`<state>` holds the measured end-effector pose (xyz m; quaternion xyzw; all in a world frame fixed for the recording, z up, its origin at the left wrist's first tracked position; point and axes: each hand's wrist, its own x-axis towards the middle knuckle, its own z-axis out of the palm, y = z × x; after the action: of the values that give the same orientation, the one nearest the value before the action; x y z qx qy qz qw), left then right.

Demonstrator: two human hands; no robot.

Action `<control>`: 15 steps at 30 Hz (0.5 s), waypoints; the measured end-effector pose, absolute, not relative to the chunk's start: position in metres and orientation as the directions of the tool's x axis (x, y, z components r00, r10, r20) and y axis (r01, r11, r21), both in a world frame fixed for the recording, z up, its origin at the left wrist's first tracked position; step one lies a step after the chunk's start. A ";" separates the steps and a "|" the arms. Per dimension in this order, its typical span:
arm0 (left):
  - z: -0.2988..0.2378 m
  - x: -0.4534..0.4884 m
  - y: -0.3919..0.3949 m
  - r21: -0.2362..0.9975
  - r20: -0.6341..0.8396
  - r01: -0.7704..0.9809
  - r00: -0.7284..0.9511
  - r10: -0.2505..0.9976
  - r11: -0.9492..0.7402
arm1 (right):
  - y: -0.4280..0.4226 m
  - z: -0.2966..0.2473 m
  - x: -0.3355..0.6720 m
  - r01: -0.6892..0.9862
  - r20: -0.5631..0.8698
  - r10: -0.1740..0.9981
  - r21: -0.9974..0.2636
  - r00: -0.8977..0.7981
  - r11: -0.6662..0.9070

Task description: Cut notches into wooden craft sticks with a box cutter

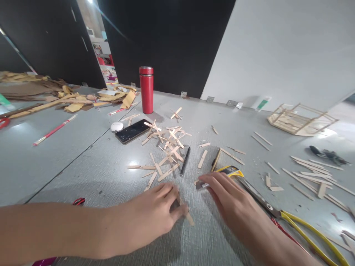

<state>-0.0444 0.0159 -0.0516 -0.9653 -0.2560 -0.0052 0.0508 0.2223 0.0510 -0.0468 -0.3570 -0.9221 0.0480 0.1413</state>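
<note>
Low over the grey table, my left hand (pixel 155 210) is closed on a flat wooden craft stick (pixel 189 218), pinned against the surface between thumb and fingers. Part of the stick is hidden beneath the hand. To its right, my right hand (pixel 230 199) is closed around a yellow and black utility knife (pixel 229 170). The knife's metal tip (pixel 202 184) shows at the fingertips, pointing left. Beyond both hands lies a loose pile of cut craft sticks (pixel 173 142), some joined in crosses. A dark pen (pixel 185 161) rests between the pile and my right hand.
Behind the pile are a phone (pixel 133 130), a white earbud case (pixel 117 126) and an upright red flask (pixel 146 90). Yellow-handled shears (pixel 277 213) lie beside my right forearm. Thin sticks (pixel 313 173) and a stick frame (pixel 302 120) are right; cardboard scraps (pixel 36 92) left.
</note>
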 end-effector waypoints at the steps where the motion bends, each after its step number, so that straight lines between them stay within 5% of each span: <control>1: -0.050 -0.043 0.017 -0.102 0.018 0.502 0.864 0.503 -0.859 | 0.057 -0.048 0.227 0.668 0.260 0.659 -0.064 -0.706 0.741; 4: -0.050 -0.043 0.020 0.024 -0.027 0.530 0.848 0.529 -0.848 | 0.074 -0.056 0.240 0.670 0.287 0.615 0.163 -0.734 0.724; 9: -0.051 -0.044 0.019 0.644 0.065 0.584 0.602 0.796 -0.494 | 0.086 -0.066 0.243 0.654 0.304 0.582 0.265 -0.754 0.709; 13: -0.040 -0.040 0.014 0.927 0.064 0.292 0.494 0.867 -0.234 | 0.084 -0.064 0.239 0.653 0.337 0.562 0.306 -0.755 0.693; 15: -0.035 -0.039 0.010 0.973 0.096 0.147 0.450 0.888 -0.180 | 0.084 -0.064 0.238 0.650 0.347 0.554 0.307 -0.757 0.695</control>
<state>-0.0387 0.0102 -0.0353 -0.6783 -0.3814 -0.3601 -0.5145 0.2384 0.0840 -0.0636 -0.3295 -0.9136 -0.2091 0.1144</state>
